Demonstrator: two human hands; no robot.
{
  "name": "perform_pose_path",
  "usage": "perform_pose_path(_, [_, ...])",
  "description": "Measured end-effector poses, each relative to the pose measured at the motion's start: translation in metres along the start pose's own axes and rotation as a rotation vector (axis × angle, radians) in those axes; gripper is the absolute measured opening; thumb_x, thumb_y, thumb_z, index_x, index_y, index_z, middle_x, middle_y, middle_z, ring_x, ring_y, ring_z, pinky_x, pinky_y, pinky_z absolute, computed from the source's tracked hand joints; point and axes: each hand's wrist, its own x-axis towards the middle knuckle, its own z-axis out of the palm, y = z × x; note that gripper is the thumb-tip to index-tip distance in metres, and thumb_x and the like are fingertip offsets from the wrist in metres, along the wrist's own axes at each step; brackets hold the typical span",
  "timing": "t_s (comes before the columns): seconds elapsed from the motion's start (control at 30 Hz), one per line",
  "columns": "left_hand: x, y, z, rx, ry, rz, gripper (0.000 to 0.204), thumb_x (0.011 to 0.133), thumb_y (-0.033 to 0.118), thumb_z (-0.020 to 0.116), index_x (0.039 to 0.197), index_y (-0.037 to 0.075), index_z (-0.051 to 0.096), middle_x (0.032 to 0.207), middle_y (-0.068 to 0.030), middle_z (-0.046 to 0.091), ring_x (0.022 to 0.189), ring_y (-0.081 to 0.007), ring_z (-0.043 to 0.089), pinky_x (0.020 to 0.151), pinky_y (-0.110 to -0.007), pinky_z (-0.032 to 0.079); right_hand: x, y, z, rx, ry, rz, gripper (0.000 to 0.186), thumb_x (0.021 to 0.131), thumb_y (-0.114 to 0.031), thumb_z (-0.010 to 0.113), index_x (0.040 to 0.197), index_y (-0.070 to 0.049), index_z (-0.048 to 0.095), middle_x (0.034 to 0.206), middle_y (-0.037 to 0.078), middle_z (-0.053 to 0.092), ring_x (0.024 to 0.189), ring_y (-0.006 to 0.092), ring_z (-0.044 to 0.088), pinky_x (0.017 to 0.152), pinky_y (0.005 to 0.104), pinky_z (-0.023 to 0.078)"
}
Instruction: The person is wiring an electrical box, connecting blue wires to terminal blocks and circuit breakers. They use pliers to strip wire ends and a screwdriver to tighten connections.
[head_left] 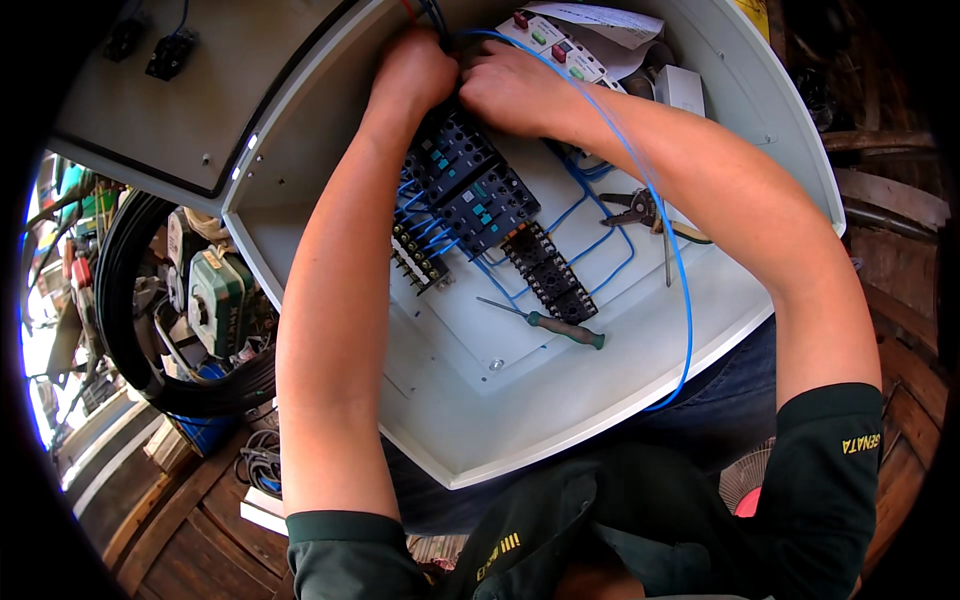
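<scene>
At the far end of an open grey electrical enclosure (pixel 640 330), my left hand (pixel 418 72) and my right hand (pixel 505 88) are close together with fingers curled. What they grip is hidden. Dark wires rise beside my left hand. A long blue wire (pixel 683 280) starts near my right hand, crosses above my right forearm and hangs over the near rim. Just below the hands sit black contactors (pixel 480 205), wired in blue to a terminal strip (pixel 415 255). Black relay sockets (pixel 550 268) adjoin them.
A screwdriver (pixel 565 330) lies on the enclosure floor; pliers (pixel 630 208) rest near the right wall. White breakers (pixel 560 50), paper (pixel 605 22) and a small white box (pixel 680 90) are at the far right. The enclosure door (pixel 215 110) opens leftward, above a black cable coil (pixel 115 300).
</scene>
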Motion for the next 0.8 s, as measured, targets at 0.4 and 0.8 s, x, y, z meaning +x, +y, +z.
perform_pose_path(0.4, [-0.001, -0.009, 0.003, -0.051, 0.075, 0.077, 0.038, 0.091, 0.035, 0.066, 0.101, -0.001, 0.074, 0.098, -0.0265, 0.071, 0.095, -0.0449, 0.068, 0.083, -0.048, 0.055, 0.016, 0.004, -0.016, -0.006, -0.218, 0.009, 0.010, 0.074, -0.012, 0.063, 0.073, -0.008, 0.072, 0.075, 0.013, 0.071, 0.080, 0.0340, 0.070, 0.084, 0.0450, 0.049])
perform_pose_path(0.8, [-0.002, -0.002, 0.000, -0.031, 0.061, 0.044, 0.036, 0.093, 0.031, 0.066, 0.096, -0.003, 0.073, 0.087, -0.0202, 0.074, 0.085, -0.0346, 0.074, 0.080, -0.044, 0.056, -0.023, 0.031, -0.087, 0.146, -0.031, 0.196, 0.036, 0.089, -0.036, 0.069, 0.081, -0.002, 0.073, 0.087, 0.021, 0.072, 0.094, 0.0399, 0.068, 0.088, 0.0480, 0.052])
